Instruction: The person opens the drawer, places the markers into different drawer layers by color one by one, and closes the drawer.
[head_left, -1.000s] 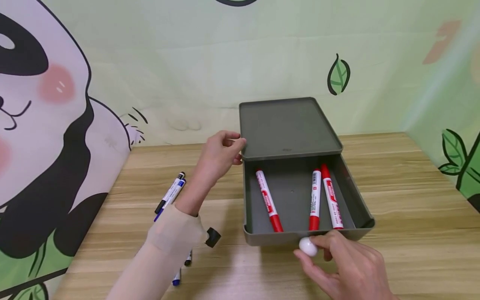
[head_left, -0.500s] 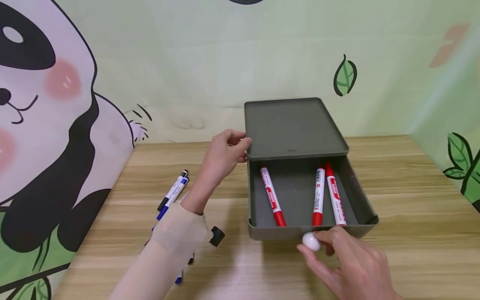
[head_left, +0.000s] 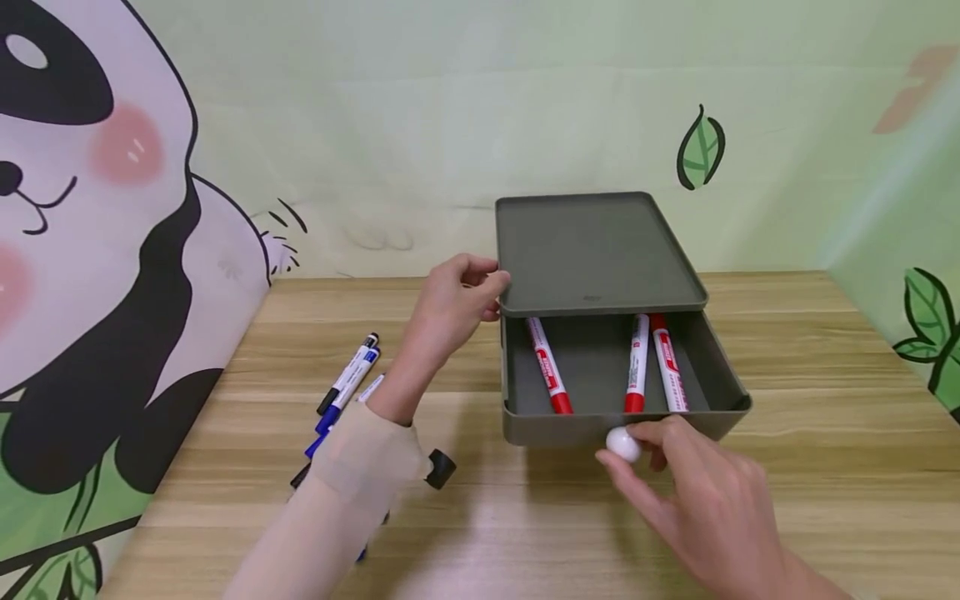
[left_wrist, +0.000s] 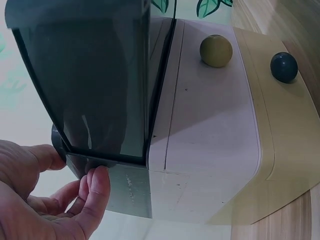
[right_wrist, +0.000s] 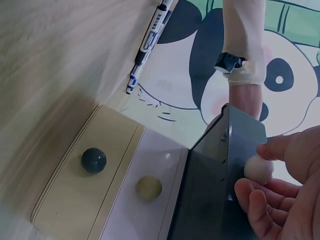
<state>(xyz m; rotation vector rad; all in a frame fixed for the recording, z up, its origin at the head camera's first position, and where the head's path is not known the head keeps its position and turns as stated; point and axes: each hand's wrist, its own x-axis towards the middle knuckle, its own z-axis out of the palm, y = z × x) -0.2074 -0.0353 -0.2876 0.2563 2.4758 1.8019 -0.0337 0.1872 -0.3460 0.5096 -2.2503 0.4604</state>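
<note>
A: Drawer (head_left: 558, 429) juts out the front of the cabinet (head_left: 600, 250), lined up straight with it, right?

B: Yep. Right hand (head_left: 705, 492) is nearer, pinching the white knob (head_left: 623, 445) out front; left hand (head_left: 459, 307) grips the cabinet's left edge. I'd guess everything hangs on that front-to-back line.

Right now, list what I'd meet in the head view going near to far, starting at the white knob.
White knob → grey drawer's front wall → middle red-capped marker → flat grey box top → pale green wall.
</note>
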